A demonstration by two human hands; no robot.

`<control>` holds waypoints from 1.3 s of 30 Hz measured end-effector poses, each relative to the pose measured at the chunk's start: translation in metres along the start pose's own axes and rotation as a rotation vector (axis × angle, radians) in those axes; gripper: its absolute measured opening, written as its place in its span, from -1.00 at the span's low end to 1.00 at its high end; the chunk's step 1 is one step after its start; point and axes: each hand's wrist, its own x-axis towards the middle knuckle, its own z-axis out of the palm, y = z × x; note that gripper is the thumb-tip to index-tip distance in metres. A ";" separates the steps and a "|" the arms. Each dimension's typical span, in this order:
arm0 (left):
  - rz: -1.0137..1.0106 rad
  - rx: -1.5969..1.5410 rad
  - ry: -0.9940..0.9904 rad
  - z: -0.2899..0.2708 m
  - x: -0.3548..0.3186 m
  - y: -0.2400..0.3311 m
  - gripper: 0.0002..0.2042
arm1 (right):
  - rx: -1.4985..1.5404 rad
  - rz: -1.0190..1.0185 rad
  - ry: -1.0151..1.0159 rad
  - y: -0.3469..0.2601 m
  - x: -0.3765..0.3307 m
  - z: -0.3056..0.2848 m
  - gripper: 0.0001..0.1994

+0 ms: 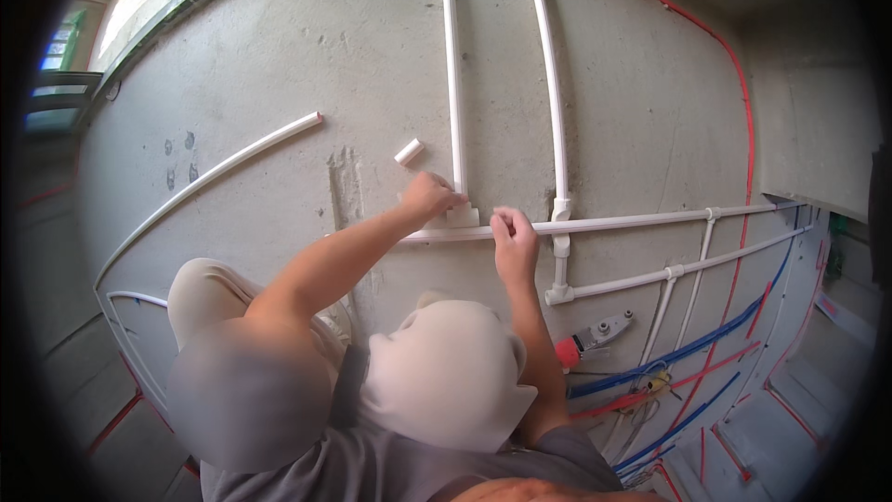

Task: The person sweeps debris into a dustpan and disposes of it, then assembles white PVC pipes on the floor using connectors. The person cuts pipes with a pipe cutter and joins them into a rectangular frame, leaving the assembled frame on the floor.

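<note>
The white pipe fitting (pixel 464 217) lies at the near end of the long white pipe (pixel 452 65), right by the crosswise pipe (pixel 641 222); whether it touches that pipe is hard to tell. It should handle as light, stiff plastic—smooth enough to slip in damp fingers, and not very fragile—and its outer body looks the best place to grip, clear of the openings. The left hand (pixel 429 197) has its fingers bunched at the fitting's left, though what they pinch is hidden; the right hand (pixel 516 244), just right of the fitting, has thumb and fingers drawn close, with no telling whether they hold anything. A short loose tube (pixel 409 151) lies beyond the fitting, to its left.
</note>
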 end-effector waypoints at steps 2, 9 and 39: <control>0.041 0.149 0.078 0.010 -0.004 0.003 -0.61 | -0.171 -0.096 -0.041 -0.007 0.055 0.021 -0.66; 0.123 0.129 0.149 0.020 -0.010 0.011 -0.59 | -0.602 -0.145 -0.172 -0.025 0.139 0.086 -0.46; 0.175 0.011 0.186 0.032 0.007 -0.010 -0.75 | -0.399 -0.360 0.116 0.009 0.135 0.101 -0.68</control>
